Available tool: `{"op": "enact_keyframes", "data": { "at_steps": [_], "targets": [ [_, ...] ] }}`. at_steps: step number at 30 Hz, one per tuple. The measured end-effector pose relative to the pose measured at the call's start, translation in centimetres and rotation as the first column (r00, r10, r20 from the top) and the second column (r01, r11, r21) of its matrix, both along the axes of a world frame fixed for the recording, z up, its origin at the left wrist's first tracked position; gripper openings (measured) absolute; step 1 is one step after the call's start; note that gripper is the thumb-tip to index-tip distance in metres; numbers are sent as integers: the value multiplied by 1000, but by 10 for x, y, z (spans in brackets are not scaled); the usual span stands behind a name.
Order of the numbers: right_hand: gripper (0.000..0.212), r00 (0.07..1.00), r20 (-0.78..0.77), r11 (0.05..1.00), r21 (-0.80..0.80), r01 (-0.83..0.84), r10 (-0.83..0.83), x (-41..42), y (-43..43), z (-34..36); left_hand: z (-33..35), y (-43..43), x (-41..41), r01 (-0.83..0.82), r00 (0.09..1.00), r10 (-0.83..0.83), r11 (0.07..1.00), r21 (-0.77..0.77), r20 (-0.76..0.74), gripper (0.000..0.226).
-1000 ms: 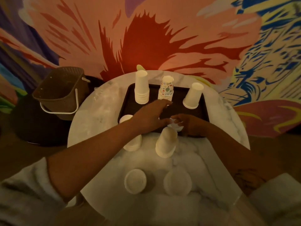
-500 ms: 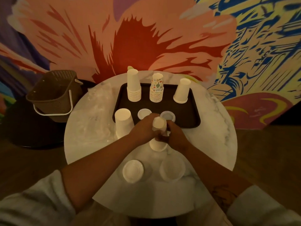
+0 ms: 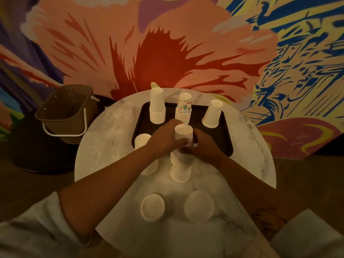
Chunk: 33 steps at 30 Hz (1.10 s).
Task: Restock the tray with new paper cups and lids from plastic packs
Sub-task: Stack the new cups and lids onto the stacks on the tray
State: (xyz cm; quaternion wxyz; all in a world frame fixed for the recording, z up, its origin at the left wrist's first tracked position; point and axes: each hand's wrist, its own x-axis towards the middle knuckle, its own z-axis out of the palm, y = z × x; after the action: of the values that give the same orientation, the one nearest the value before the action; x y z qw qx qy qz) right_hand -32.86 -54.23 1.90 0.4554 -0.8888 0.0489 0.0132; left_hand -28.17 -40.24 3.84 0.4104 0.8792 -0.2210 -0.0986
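A dark tray lies at the back of a round marble table. On it stand a white cup stack, a patterned cup stack and a short white stack, all upside down. In front of the tray stands a tall stack of white cups in clear plastic. My left hand grips its upper part and my right hand holds it from the right. Another white cup stack stands behind my left forearm. Two lid stacks sit nearer me.
A brown woven basket with a white handle stands to the left of the table on a dark round surface. Crumpled clear plastic lies on the table's left side. A painted wall rises right behind the table.
Both hands left the tray's front, where two lids lay, and closed on the wrapped cup stack. The stack's top now stands higher between my hands, and the view has shifted.
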Motion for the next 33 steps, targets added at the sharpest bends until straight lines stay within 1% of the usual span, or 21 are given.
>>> {"op": "enact_keyframes", "data": {
  "at_steps": [5,9,14,16,21,24,28,33],
  "targets": [
    [58,998,29,998,12,-54,54,24,-9,39,32,-4,22,-36,995,37,999,-10,92,53],
    [60,991,103,997,3,-82,81,60,-14,66,63,-4,50,-52,980,62,997,-61,189,55],
    [58,974,214,997,-6,-77,77,117,-7,81,80,2,97,-90,964,123,985,-146,236,59],
    [57,965,252,997,13,-77,71,140,-1,82,82,5,117,-123,955,166,976,-179,245,58],
    [59,945,324,994,80,-74,45,195,12,70,77,8,162,-205,935,265,946,-251,234,54],
    [60,937,347,992,110,-64,22,220,15,55,63,5,182,-247,923,307,934,-258,230,52],
    [61,948,318,992,123,-40,-1,241,17,25,35,2,199,-302,919,351,921,-247,182,47],
    [63,968,250,992,116,-46,16,252,19,-14,3,8,207,-310,933,337,931,-194,127,43]
  ]
}}
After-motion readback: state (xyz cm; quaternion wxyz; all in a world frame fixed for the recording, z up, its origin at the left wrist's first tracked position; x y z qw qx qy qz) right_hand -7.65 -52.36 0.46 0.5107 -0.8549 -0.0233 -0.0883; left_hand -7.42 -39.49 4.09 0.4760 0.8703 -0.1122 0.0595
